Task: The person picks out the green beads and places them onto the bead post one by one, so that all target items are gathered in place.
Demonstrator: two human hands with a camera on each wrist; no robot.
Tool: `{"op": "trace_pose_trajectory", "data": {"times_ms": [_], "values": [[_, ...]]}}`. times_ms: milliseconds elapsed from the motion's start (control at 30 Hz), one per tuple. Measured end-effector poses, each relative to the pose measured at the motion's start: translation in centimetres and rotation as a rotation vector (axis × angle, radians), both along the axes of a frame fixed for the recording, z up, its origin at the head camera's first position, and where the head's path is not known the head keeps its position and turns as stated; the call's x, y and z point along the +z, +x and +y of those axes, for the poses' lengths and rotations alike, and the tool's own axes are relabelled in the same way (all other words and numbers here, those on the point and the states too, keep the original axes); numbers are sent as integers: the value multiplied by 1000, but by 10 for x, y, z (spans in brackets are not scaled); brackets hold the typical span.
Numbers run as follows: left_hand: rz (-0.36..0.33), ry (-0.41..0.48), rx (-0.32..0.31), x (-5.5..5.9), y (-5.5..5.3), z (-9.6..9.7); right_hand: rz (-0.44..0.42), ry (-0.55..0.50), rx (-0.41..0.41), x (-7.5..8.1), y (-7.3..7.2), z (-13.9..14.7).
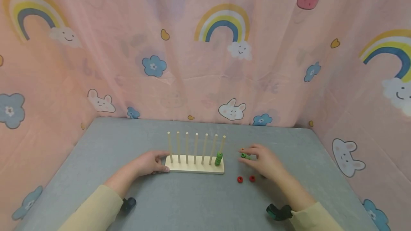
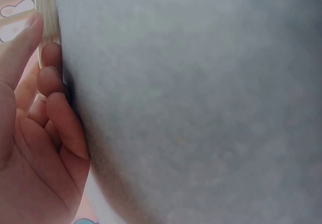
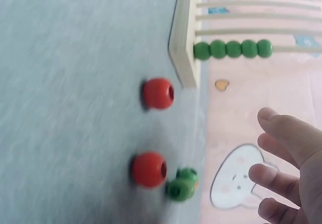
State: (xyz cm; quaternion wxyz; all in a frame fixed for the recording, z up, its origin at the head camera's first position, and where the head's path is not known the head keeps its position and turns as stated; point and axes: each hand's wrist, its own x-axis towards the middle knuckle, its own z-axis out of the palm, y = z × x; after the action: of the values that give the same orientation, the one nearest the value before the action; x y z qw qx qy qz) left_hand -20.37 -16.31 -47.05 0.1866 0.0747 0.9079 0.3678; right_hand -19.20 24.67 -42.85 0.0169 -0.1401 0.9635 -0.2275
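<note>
A pale wooden peg rack (image 1: 194, 168) stands on the table, with several upright pegs in a row. Several green beads (image 3: 233, 49) are stacked on its rightmost peg. My left hand (image 1: 150, 162) holds the rack's left end between thumb and fingers; the left wrist view shows this grip at the board's edge (image 2: 48, 12). Over loose green beads (image 3: 182, 184) to the right of the rack, my right hand (image 1: 265, 161) hovers with thumb and fingers spread, nothing between them. Nearer me lie two red beads (image 1: 239, 179), (image 1: 252, 178).
A bit of an orange bead (image 1: 242, 149) shows behind the loose green ones. The grey table (image 1: 192, 202) ends at a pink patterned curtain (image 1: 179, 92) at the back and sides. Dark wrist devices (image 1: 278, 212) sit by both sleeves.
</note>
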Motion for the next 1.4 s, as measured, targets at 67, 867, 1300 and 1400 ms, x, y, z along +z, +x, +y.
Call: {"op": "trace_pose_trajectory", "data": {"times_ms": [67,867,1300,1400], "values": [[-1,-4,3,1,0,0,0,4,-6,0,1,7],[-4,-9,3,4,2,1,32,167,101,-16,-2,43],[-2,-13,6,2,2,0,61,305,262,-17,-14,37],[-1,-15,6,4,3,1,94,314,290,-20,-16,37]]}}
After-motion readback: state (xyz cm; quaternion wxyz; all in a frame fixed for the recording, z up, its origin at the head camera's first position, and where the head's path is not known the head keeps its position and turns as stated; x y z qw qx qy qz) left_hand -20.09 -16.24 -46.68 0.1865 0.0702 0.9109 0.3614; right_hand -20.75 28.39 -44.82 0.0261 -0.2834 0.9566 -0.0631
